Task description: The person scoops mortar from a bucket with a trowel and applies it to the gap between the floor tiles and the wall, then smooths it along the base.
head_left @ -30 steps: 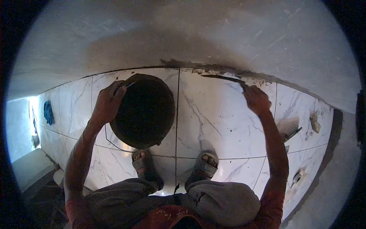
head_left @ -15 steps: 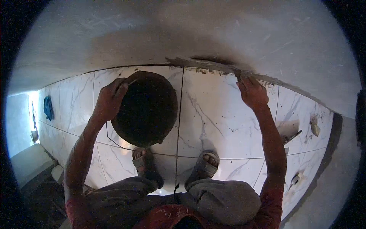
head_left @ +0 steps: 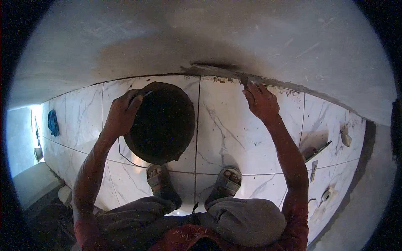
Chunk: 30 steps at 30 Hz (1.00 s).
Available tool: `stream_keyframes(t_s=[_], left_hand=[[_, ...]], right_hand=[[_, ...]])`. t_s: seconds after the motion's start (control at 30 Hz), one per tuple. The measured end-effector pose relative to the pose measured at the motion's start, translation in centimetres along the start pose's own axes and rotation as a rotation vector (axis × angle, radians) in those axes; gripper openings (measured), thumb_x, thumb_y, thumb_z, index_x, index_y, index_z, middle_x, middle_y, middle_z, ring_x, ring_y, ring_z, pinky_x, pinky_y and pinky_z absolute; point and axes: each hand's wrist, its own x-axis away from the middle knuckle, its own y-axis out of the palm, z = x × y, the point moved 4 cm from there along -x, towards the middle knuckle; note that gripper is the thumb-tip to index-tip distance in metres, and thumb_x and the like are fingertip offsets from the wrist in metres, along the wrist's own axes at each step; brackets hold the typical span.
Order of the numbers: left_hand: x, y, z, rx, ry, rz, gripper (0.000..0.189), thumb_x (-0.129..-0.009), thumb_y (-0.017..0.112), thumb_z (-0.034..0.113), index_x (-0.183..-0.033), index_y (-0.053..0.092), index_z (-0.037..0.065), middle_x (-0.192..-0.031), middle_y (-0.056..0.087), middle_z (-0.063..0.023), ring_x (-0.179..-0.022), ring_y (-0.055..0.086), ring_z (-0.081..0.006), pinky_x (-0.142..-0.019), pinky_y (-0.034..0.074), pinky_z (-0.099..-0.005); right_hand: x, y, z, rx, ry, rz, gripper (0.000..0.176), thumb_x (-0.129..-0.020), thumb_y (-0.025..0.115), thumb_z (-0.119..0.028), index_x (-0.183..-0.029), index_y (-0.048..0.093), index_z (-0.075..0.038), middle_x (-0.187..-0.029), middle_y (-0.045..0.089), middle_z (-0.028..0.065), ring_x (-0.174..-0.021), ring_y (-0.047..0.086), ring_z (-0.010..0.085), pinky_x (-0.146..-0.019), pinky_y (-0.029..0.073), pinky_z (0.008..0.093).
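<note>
My left hand (head_left: 122, 112) is closed at the left rim of a round black bucket (head_left: 161, 125), which stands on the tiled floor in front of my left foot. A thin pale edge shows beside the thumb; I cannot make out what it belongs to. The bucket's wire handle (head_left: 121, 151) hangs down at its lower left. My right hand (head_left: 263, 102) is closed round a small putty knife (head_left: 244, 79), its handle hidden by the fingers. The dark blade meets the strip of wet grey mortar (head_left: 272, 82) along the foot of the wall.
White veined tiles (head_left: 226, 125) with dark crumbs cover the floor. Ahead rises a plastered wall (head_left: 201, 33) with a damp patch. On the right lie a dark long-edged tool (head_left: 317, 151) and a drain opening (head_left: 326, 195). A blue cloth (head_left: 53, 123) lies far left.
My right hand has moved left along the mortar strip with the putty knife. The left hand stays at the bucket's rim. The view has shifted slightly.
</note>
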Motion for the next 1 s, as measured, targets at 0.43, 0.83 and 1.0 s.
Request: stream_keyframes(t_s=[0.43,0.83,1.0], left_hand=[[-0.1,0.1,0.5,-0.046,-0.028,-0.035,0.034,-0.092,0.043,0.025,-0.108,0.054,-0.003,-0.092,0.061,-0.0224,-0.086,0.060,-0.0337,-0.077,0.045,-0.0375],[-0.3,0.2,-0.6,-0.044,0.014,0.009,0.034,-0.091,0.043,0.027,-0.104,0.054,-0.003,-0.091,0.061,-0.0232,-0.084,0.059,-0.0382,-0.075,0.045,-0.0406],[0.2,1.4,1.5,-0.100,0.054,0.014,0.032,-0.090,0.044,0.025,-0.100,0.054,-0.004,-0.088,0.060,-0.0247,-0.084,0.058,-0.0413,-0.075,0.045,-0.0442]], right_hand=[[-3.1,3.4,0.8,0.198,0.044,-0.355,0.032,-0.086,0.053,-0.032,-0.108,0.053,-0.008,-0.110,0.056,0.0164,-0.091,0.060,0.0353,-0.074,0.052,0.0441],[4.3,-1.3,-6.9,-0.630,-0.019,-0.263,0.023,-0.085,0.051,-0.019,-0.104,0.054,-0.008,-0.091,0.057,0.0166,-0.078,0.059,0.0334,-0.070,0.050,0.0436],[4.5,-0.9,-12.7,-0.502,-0.128,-0.737,0.022,-0.084,0.052,-0.014,-0.100,0.052,0.001,-0.089,0.056,0.0179,-0.086,0.056,0.0344,-0.073,0.047,0.0443]])
